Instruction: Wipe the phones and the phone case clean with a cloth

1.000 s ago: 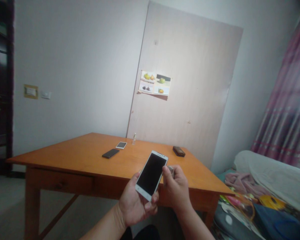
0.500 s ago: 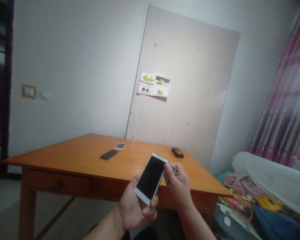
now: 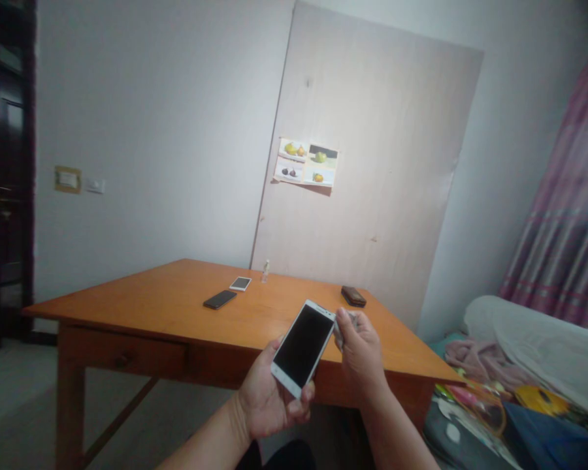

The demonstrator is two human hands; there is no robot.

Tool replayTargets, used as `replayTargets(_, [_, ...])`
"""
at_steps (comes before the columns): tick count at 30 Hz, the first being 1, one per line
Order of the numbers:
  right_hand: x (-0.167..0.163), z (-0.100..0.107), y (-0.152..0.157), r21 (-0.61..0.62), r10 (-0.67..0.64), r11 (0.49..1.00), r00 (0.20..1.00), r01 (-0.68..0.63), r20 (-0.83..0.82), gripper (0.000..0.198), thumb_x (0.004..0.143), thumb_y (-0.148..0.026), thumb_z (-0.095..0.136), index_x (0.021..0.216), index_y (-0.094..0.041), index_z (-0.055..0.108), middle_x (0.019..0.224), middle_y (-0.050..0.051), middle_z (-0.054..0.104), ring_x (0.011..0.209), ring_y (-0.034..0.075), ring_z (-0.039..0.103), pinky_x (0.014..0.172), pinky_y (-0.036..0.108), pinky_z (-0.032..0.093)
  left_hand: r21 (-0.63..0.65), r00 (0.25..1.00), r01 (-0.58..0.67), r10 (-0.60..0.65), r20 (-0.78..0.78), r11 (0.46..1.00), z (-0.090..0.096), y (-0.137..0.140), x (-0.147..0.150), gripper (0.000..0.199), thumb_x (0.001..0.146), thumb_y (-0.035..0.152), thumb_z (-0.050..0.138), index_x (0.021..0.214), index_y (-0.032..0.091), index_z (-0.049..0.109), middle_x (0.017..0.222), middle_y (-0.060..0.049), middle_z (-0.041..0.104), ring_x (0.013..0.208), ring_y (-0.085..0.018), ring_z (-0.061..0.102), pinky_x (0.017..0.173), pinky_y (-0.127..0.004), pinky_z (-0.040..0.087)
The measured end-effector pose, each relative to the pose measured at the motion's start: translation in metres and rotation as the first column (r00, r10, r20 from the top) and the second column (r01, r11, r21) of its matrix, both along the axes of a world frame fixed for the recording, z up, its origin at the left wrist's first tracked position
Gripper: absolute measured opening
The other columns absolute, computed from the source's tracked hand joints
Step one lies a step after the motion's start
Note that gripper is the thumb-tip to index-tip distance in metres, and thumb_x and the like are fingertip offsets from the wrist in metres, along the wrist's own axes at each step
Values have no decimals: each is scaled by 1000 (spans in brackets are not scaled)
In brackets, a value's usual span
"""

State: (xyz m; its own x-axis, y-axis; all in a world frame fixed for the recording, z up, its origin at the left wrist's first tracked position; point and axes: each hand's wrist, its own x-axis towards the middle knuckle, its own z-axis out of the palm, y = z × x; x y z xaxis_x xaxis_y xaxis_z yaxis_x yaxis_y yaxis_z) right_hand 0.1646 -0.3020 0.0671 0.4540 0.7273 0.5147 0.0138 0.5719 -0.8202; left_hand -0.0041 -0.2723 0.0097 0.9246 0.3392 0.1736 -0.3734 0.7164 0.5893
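Head view, and from where I stand I see two bare hands up in front of a wooden counter (image 3: 147, 300). The left hand (image 3: 269, 395) has its grip curled around a white smartphone (image 3: 304, 346), with the dark screen facing up. The phone leans, its top end pointing away and to the right. The right hand (image 3: 362, 349) is just beside the phone's upper right edge. Its grip is pinching a small grey piece (image 3: 354, 318) (maybe cloth, but the fingers hide most of it). I can't tell if that piece touches the phone.

On the counter, a black smartphone (image 3: 220, 299) lies flat on the left side. Just behind it lies a smaller white phone (image 3: 240, 284), near a little clear bottle (image 3: 265, 271) that stands upright. A brown wallet (image 3: 353, 296) sits well apart from them, to the right. A fruit poster (image 3: 306, 166) hangs on the big board (image 3: 396, 130) behind the counter.
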Motion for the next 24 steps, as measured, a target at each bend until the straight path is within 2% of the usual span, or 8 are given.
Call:
replayTargets(3, [14, -3, 17, 7, 4, 1000, 994, -3, -113, 40, 83, -55, 69, 75, -20, 49, 60, -7, 45, 50, 7, 36, 46, 21, 29, -86, 997, -56, 51, -59, 995, -3, 6, 6, 55, 92, 63, 42, 100, 15, 67, 78, -10, 68, 59, -19, 61, 54, -26, 36])
replayTargets(5, [20, -16, 26, -36, 2, 999, 989, -7, -149, 42, 81, -56, 70, 72, -21, 48, 57, -8, 43, 48, 7, 34, 45, 21, 28, -140, 986, -141, 127, -106, 980, -5, 15, 9, 51, 90, 63, 47, 100, 17, 66, 79, -8, 68, 64, -20, 63, 52, -24, 35])
replayTargets(7, [24, -33, 35, -94, -24, 996, 984, 7, -175, 44, 78, -56, 72, 70, -21, 48, 56, -7, 45, 47, 8, 36, 44, 21, 27, -153, 960, -248, 221, -172, 957, -6, 26, 11, 52, 89, 65, 48, 98, 17, 65, 73, -6, 66, 61, -18, 61, 53, -24, 37])
replayTargets(11, [36, -58, 53, -176, -90, 983, 974, 53, -207, 46, 74, -59, 73, 69, -20, 50, 55, -6, 49, 46, 8, 39, 42, 21, 28, -102, 886, -421, 384, -261, 901, -4, 52, 10, 59, 88, 70, 41, 99, 17, 64, 68, -5, 64, 51, -16, 54, 53, -26, 40])
replayTargets(16, [52, -67, 71, -238, -114, 969, 967, 59, -226, 44, 73, -58, 74, 76, -18, 55, 64, -2, 61, 50, 10, 50, 38, 19, 30, 8, 771, -582, 556, -310, 813, 9, 90, 3, 62, 85, 75, 37, 92, 18, 60, 68, -6, 64, 49, -15, 53, 49, -26, 37])
replayTargets(20, [58, -71, 80, -286, -146, 956, 953, 66, -267, 45, 71, -57, 76, 81, -18, 57, 66, -1, 64, 48, 10, 52, 38, 18, 35, 157, 607, -707, 705, -365, 690, 16, 123, 1, 63, 83, 78, 36, 89, 19, 56, 68, -5, 64, 46, -15, 51, 45, -23, 30])
replayTargets(22, [59, -73, 82, -277, -111, 960, 949, 26, -294, 46, 71, -58, 77, 80, -19, 54, 61, -4, 60, 43, 9, 48, 36, 18, 33, 306, 469, -746, 793, -389, 592, 16, 140, 1, 64, 82, 79, 38, 93, 19, 56, 68, -5, 64, 46, -14, 50, 44, -22, 26])
replayTargets(24, [58, -76, 83, -262, -67, 965, 946, -20, -317, 46, 71, -59, 76, 79, -21, 52, 55, -6, 54, 39, 7, 42, 34, 18, 30, 507, 313, -714, 868, -384, 482, 15, 156, 0, 66, 81, 80, 40, 97, 18, 57, 72, -5, 64, 49, -14, 52, 45, -22, 26])
